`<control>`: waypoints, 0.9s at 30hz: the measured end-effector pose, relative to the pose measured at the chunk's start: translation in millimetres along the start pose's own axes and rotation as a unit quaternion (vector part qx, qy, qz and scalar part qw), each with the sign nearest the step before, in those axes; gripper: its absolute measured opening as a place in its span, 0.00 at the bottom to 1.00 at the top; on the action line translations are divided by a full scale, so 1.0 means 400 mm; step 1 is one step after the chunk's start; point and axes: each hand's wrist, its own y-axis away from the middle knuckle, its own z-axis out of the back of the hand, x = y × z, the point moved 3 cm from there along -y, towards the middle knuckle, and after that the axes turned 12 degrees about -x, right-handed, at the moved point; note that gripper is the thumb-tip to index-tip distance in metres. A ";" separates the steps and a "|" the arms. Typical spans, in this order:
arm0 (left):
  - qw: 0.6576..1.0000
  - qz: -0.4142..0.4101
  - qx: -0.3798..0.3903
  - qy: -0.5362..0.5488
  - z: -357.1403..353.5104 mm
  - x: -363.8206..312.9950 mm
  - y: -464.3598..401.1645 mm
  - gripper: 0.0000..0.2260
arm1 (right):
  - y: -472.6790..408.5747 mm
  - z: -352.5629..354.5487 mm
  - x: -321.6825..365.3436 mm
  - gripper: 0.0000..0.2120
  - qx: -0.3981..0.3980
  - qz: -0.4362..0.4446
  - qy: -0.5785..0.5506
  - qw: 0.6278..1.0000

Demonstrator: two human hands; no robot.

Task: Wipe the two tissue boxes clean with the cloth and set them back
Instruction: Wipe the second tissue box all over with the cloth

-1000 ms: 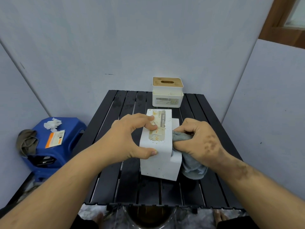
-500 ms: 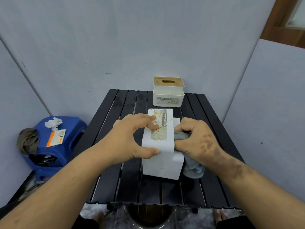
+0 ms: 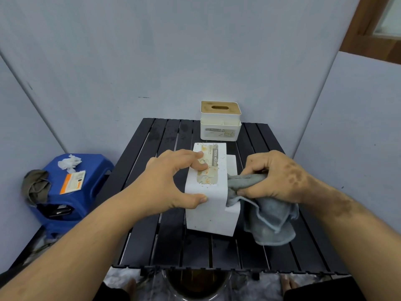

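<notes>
Lying across the black slatted worktop (image 3: 152, 235): near tissue box (image 3: 208, 205), tipped on its side, speckled. Standing upright at the far edge: second tissue box (image 3: 220, 122). Gripping the near box: left hand (image 3: 171, 183). Bunching the grey cloth (image 3: 269, 216) against its right side: right hand (image 3: 280, 177).

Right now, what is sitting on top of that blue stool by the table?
On the blue stool lie a crumpled white tissue and an orange-and-white card. A brownish cloth drapes over its left edge. Whatever lies beneath the cloth is covered.
</notes>
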 end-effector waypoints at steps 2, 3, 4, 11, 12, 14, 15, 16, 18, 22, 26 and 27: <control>1.000 0.000 0.000 0.003 -0.001 0.001 0.001 0.30 | -0.006 0.013 -0.016 0.08 -0.021 -0.009 0.011 1.000; 1.000 0.000 0.001 0.003 -0.001 0.001 0.001 0.30 | -0.010 0.017 -0.023 0.08 -0.033 -0.015 0.012 0.999; 1.000 -0.001 0.001 0.003 -0.002 0.002 0.001 0.30 | -0.013 0.020 -0.030 0.08 -0.044 -0.021 0.010 0.999; 1.000 0.002 0.002 0.005 -0.002 -0.003 0.001 0.31 | -0.034 0.034 -0.080 0.07 -0.108 -0.076 0.030 0.991; 1.000 0.004 0.002 0.006 -0.002 -0.002 0.002 0.31 | -0.037 0.039 -0.089 0.07 -0.122 -0.088 0.029 0.988; 1.000 0.006 0.004 0.006 -0.003 -0.002 0.002 0.31 | -0.043 0.038 -0.103 0.07 -0.140 -0.115 0.016 0.983; 1.000 0.006 0.004 0.006 -0.002 -0.002 0.002 0.32 | -0.046 0.033 -0.107 0.07 -0.147 -0.123 0.012 0.981; 1.000 0.006 0.004 0.007 -0.002 -0.002 0.002 0.32 | -0.048 0.025 -0.106 0.07 -0.153 -0.126 0.010 0.980; 1.000 0.004 0.003 0.007 -0.002 -0.003 0.003 0.31 | -0.052 0.010 -0.100 0.06 -0.172 -0.119 0.011 0.978; 1.000 0.004 0.000 0.013 -0.004 -0.004 0.003 0.30 | -0.058 -0.004 -0.093 0.05 -0.209 -0.128 0.013 0.969; 1.000 0.003 0.001 0.010 -0.005 -0.002 0.005 0.28 | -0.064 -0.014 -0.098 0.05 -0.226 -0.136 0.004 0.965; 1.000 0.002 0.000 0.010 -0.005 -0.001 0.006 0.28 | -0.065 -0.015 -0.100 0.06 -0.229 -0.136 0.004 0.964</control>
